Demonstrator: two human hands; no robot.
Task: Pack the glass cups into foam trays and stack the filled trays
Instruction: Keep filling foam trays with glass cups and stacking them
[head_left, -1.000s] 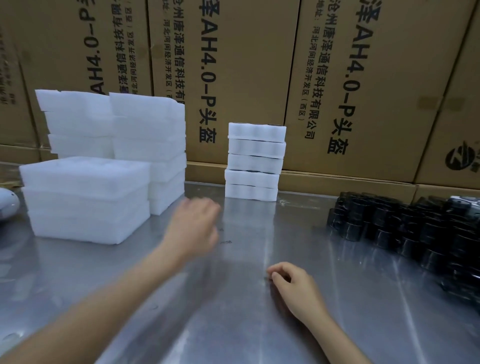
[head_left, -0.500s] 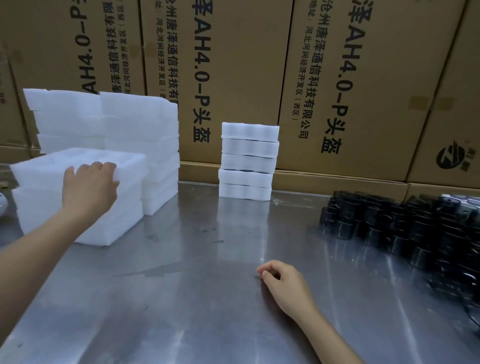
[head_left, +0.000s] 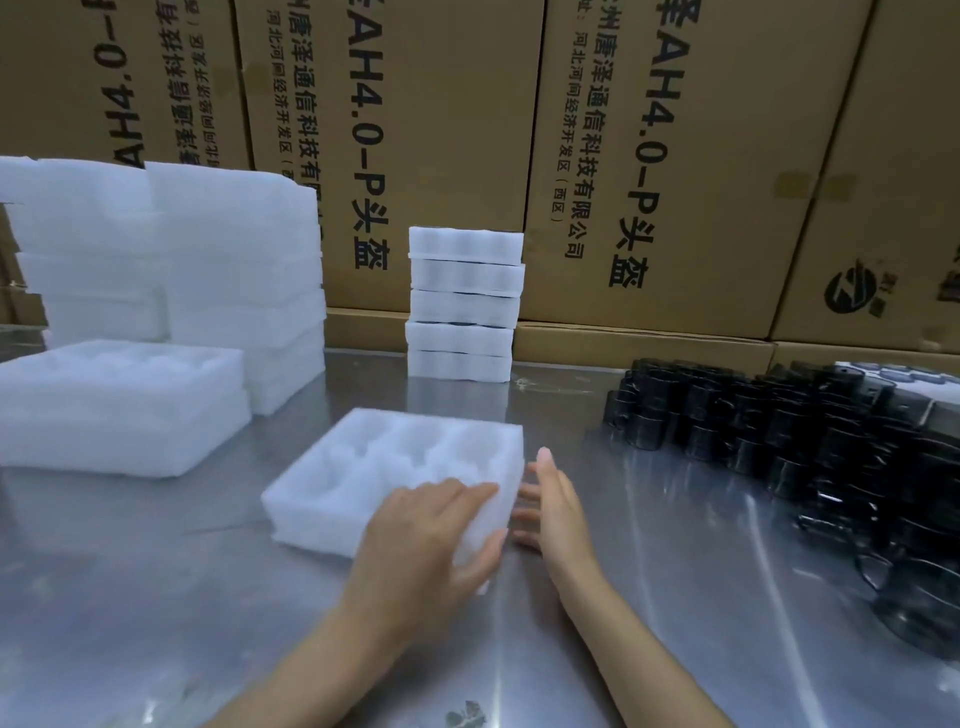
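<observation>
Head view:

- An empty foam tray (head_left: 410, 470) lay flat on the metal surface (head_left: 156, 597) at centre frame, cavities facing up, none filled.
- The left hand (head_left: 423, 540) gripped the tray's near right corner, fingers lying over the top edge and thumb curled against the side wall.
- The right hand (head_left: 553, 506) stood on edge just beside the tray's right wall, fingers straight and holding nothing; whether the fingertips touched the foam could not be told.
- The glass cups (head_left: 779, 441), dark and tightly grouped, sat on the surface at right of frame, well apart from the tray and untouched.
- A stack of filled trays (head_left: 465, 304) stood at upper centre against the cardboard cartons (head_left: 441, 130); its layers sat slightly out of line with one another.
- Stacks of empty trays (head_left: 156, 291) occupied the left of frame, a lower pile in front of taller ones.

Assessment of risk:

- The foam appeared light and the metal smooth. Once the left hand releases, a nudge from a reaching arm would likely slide the tray off position.
- The cups stood crowded. Drawing one from the edge could tip or knock a neighbour, and glass against glass or metal may chip.
- A cup seated only partly in its cavity would hold the next tray proud, and the finished stack, already uneven, could lean or topple.
</observation>
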